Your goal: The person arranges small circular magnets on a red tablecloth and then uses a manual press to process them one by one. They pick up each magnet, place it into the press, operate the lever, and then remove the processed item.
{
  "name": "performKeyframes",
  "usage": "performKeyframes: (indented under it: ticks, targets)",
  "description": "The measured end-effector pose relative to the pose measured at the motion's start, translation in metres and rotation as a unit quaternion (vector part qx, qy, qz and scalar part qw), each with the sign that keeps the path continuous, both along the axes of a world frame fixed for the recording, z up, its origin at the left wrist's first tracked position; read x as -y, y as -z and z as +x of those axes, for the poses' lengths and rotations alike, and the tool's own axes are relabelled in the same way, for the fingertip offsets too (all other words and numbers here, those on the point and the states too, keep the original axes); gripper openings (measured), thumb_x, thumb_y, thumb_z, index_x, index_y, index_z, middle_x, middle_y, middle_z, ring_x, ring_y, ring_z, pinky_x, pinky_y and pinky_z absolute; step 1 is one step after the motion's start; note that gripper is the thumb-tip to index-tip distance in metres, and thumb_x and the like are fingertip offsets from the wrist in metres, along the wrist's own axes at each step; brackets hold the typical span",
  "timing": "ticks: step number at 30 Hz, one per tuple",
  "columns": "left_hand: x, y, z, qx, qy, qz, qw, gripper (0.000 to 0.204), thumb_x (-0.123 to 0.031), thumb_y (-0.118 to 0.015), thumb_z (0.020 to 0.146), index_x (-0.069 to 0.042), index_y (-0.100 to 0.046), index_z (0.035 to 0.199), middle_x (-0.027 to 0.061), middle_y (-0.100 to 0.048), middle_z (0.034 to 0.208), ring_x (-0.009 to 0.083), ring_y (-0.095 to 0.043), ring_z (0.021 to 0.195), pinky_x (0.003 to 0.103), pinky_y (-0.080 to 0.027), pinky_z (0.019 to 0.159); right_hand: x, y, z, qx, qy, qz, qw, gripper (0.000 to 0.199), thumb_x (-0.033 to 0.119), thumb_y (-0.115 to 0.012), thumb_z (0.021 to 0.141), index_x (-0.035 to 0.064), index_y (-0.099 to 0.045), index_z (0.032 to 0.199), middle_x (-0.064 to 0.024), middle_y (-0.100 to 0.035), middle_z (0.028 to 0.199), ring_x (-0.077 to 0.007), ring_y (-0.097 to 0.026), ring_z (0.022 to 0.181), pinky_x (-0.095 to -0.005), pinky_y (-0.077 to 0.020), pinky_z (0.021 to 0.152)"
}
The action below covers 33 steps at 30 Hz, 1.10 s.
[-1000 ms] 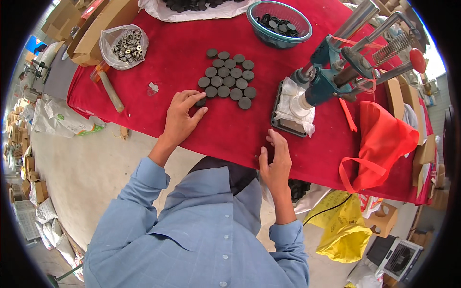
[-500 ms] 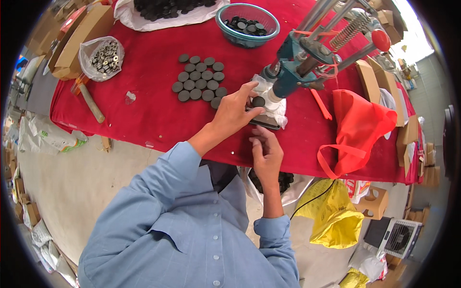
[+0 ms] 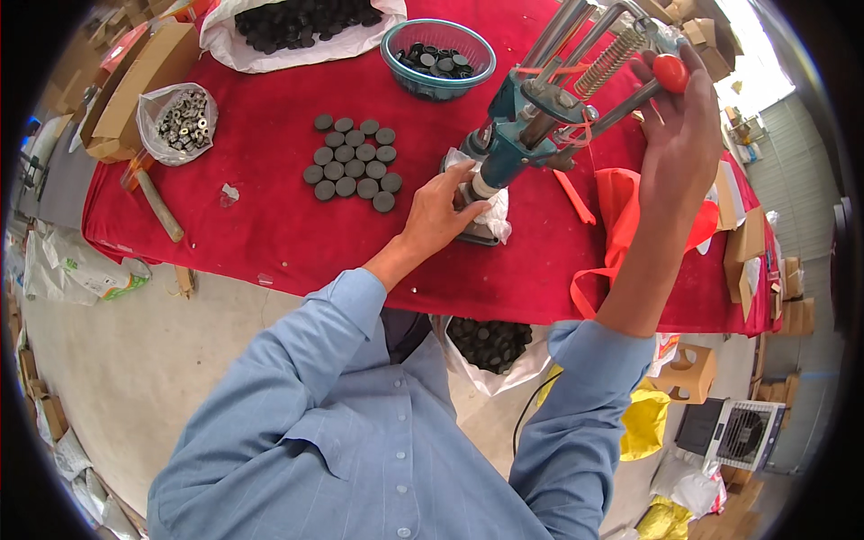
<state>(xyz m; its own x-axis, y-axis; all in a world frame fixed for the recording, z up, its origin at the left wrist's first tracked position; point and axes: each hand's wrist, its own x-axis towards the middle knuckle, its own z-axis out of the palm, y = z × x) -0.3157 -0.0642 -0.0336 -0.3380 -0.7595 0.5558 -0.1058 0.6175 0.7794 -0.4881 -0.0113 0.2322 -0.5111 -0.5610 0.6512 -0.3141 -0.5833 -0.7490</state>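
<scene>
A teal bench press with a coil spring stands on the red-covered table, its white-tipped ram over a white-wrapped base plate. My left hand rests at that base, finger and thumb curved together around the spot under the ram. What lies between them is hidden by the ram and my fingers. Raised to the right, my right hand is closed about the red ball knob at the end of the press lever. Left of the press, several black discs lie flat in a loose cluster.
Behind sit a teal basket of black discs and a white sack of more. A bag of metal parts and a hammer lie left. Red fabric bag is right; a disc-filled sack stands below the table edge.
My right hand has left the press base and gone up and right to the lever knob. My left hand stays at the base, where a black disc showed between its fingers before.
</scene>
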Motion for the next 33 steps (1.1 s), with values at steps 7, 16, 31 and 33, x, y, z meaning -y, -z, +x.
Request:
performKeyframes:
  ticks: [7, 16, 31, 33]
  targets:
    - [-0.002, 0.000, -0.001, 0.001, -0.007, 0.000, 1.000, 0.071, -0.015, -0.093, 0.082, -0.003, -0.060, 0.144, 0.0132, -0.078, 0.115, 0.0168, -0.064, 0.071, 0.032, -0.056, 0.067, 0.000, 0.009, -0.009, 0.075, -0.073, -0.018, 0.994, 0.035, 0.027, -0.050, 0.111, -0.0029, -0.062, 0.125, -0.0122, -0.064, 0.088, -0.0202, -0.061, 0.078, -0.0372, -0.0542, 0.078]
    - [-0.004, -0.005, 0.089, 0.150, -0.129, -0.138, 0.971, 0.025, -0.012, -0.084, 0.086, -0.007, -0.077, 0.108, 0.0104, -0.071, 0.123, 0.0328, -0.065, 0.113, 0.045, -0.054, 0.095, -0.135, 0.142, 0.043, -0.092, -0.025, -0.042, 0.995, 0.036, 0.042, -0.059, 0.106, 0.0072, -0.054, 0.098, -0.0139, -0.060, 0.088, -0.0308, -0.062, 0.093, -0.0443, -0.0511, 0.087]
    - [-0.019, -0.009, 0.104, 0.160, -0.052, 0.079, 0.983, 0.041, -0.007, -0.086, 0.085, -0.004, -0.067, 0.122, 0.0124, -0.074, 0.111, 0.0258, -0.072, 0.084, 0.037, -0.059, 0.074, -0.112, 0.091, 0.019, -0.136, -0.059, -0.008, 0.989, 0.041, 0.040, -0.053, 0.107, 0.0002, -0.058, 0.096, -0.0166, -0.065, 0.084, -0.0309, -0.067, 0.090, -0.0450, -0.0538, 0.089]
    - [-0.015, -0.018, 0.088, 0.109, -0.039, 0.119, 0.986, 0.049, -0.008, -0.087, 0.084, -0.004, -0.061, 0.125, 0.0137, -0.076, 0.109, 0.0268, -0.072, 0.077, 0.040, -0.059, 0.072, -0.095, 0.067, 0.011, -0.098, -0.073, 0.006, 0.993, 0.040, 0.037, -0.052, 0.108, -0.0003, -0.060, 0.097, -0.0154, -0.065, 0.083, -0.0285, -0.068, 0.086, -0.0423, -0.0541, 0.084]
